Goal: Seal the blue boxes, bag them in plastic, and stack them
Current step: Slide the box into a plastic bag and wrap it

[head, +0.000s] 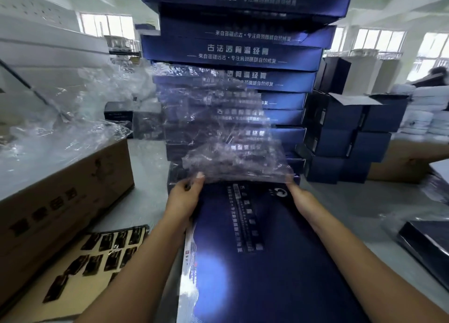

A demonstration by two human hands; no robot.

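Left hand [185,196] and right hand [300,197] pinch one plastic bag [218,128], touching one blue box [267,262]

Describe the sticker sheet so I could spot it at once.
Start at the tall stack of blue boxes in the middle, then go to the brown carton on its left. In front of it lies the sticker sheet: flat, tan, with rows of small dark glossy labels, unlike anything nearby.

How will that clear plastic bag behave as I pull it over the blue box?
Probably floppy and very light: the plastic bag stands up crumpled between the left hand and right hand. It looks glossy, so likely slippery to pinch, and may snag on the blue box corners.
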